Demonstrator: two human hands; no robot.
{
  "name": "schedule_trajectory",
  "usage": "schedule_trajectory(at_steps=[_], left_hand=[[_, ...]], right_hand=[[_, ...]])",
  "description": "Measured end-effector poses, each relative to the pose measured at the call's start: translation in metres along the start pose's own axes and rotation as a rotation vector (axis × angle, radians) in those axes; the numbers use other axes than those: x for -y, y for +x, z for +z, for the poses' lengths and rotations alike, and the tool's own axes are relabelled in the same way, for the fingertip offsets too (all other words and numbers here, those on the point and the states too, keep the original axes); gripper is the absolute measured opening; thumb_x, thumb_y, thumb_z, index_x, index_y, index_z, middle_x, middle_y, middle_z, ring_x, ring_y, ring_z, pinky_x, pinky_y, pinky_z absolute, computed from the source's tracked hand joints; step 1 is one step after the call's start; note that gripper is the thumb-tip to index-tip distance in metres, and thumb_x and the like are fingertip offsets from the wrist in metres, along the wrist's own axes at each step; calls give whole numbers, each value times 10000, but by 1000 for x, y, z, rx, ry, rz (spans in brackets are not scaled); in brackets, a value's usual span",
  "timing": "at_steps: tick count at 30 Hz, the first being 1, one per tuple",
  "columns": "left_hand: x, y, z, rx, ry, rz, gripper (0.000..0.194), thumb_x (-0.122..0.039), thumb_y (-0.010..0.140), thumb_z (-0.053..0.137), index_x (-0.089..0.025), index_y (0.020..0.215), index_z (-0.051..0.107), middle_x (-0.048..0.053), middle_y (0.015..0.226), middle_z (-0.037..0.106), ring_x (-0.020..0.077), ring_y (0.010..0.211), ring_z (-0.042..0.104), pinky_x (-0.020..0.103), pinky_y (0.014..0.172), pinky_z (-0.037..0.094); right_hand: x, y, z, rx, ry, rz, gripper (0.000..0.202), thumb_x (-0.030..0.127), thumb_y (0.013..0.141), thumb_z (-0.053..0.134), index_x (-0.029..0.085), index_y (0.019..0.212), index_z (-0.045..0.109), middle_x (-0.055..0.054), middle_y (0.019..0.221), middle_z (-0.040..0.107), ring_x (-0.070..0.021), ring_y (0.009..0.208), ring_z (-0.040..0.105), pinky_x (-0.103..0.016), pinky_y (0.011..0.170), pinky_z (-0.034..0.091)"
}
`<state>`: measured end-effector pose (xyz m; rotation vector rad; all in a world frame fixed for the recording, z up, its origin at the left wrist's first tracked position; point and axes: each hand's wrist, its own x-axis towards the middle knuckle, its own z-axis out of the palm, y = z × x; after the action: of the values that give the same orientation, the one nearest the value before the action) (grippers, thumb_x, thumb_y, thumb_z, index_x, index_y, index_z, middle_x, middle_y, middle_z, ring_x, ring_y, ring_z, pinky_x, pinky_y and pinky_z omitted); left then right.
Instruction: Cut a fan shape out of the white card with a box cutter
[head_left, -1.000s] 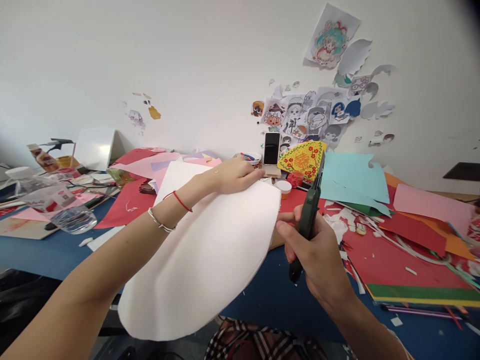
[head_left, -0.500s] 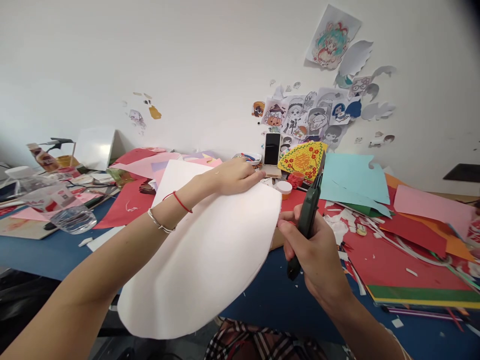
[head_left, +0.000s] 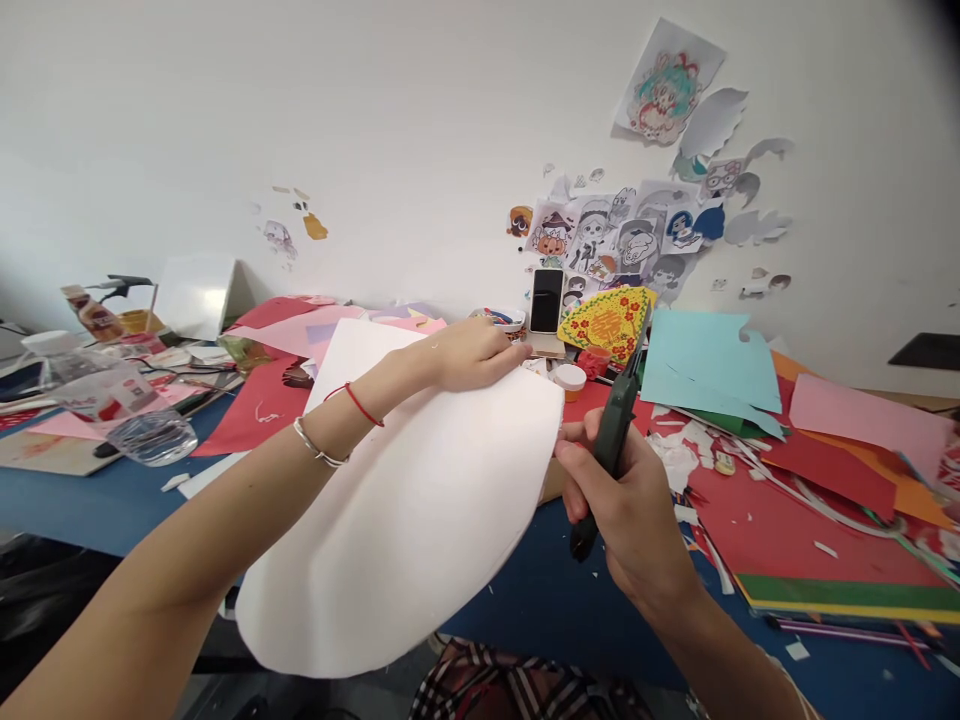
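A large white sheet (head_left: 405, 510) with a rounded lower edge lies partly over the table front and hangs past it. Across its upper part rests my left hand (head_left: 472, 355), fingers together and curled over the sheet's top edge, fingertips partly hidden. My right hand (head_left: 626, 500) is wrapped round a dark green and black cutting tool (head_left: 616, 425), which points up and away. Its fingertips are beside the sheet's right edge.
Coloured papers, including a light blue sheet (head_left: 712, 365) and a red sheet (head_left: 780, 520), cover the right side with white scraps. A phone (head_left: 547, 300) stands near the wall. Plastic cups (head_left: 154, 437) and a bottle (head_left: 94, 315) crowd the left.
The view has shifted slightly. Both hands, the white sheet and the cutting tool hold nearly the same positions.
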<state>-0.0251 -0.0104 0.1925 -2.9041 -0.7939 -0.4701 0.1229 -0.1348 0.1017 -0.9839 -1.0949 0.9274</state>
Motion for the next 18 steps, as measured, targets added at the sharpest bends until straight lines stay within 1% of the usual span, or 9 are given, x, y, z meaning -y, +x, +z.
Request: schedule_trajectory(at_steps=[3,7,11,13,15,17,18], left_hand=[[1,1,-4,-9,10,25,471,-300,919,250,-206,458,221,-30,351,250,100,375,229,289,462,207],[1,-1,-13,-28,84,34,465,-331,913,230,-209,466,189,-34,363,217,100,376,184,303,467,191],[1,-6,-30,-62,160,0,446,-340,895,231,-210,469,197,-40,379,213,92,387,167,305,481,188],[1,-8,-47,-132,235,-48,455,-347,887,219,-213,453,195,-44,378,180,81,400,161,300,499,183],[-3,-10,-71,-235,319,-104,471,-363,881,198,-215,435,204,-51,396,136,66,425,167,292,526,184],[-11,-13,-100,-384,400,-179,498,-413,873,191,-210,421,243,-51,430,112,64,447,232,291,552,202],[-16,-16,-113,-476,425,-237,517,-451,865,197,-201,423,293,-45,449,123,73,462,300,294,566,221]], right_hand=[[2,0,3,8,37,-28,208,282,753,636,211,765,441,36,736,589,-45,361,412,-214,349,357],[6,0,3,-7,87,-67,204,244,758,611,215,746,409,50,697,561,-44,360,405,-206,353,344],[14,4,-6,-63,200,-95,242,212,739,612,221,721,371,75,639,512,-38,344,368,-202,360,307],[17,7,-13,-80,201,-74,270,247,738,636,221,705,369,79,588,483,-47,348,361,-206,362,294],[18,10,-20,-84,140,-38,284,314,754,652,217,695,392,68,555,494,-56,357,359,-212,376,304],[17,13,-26,-65,71,1,303,384,766,655,211,688,418,55,515,507,-60,357,345,-217,391,316],[16,13,-28,-43,48,28,317,420,771,651,210,685,429,57,479,492,-64,353,334,-218,392,317]])
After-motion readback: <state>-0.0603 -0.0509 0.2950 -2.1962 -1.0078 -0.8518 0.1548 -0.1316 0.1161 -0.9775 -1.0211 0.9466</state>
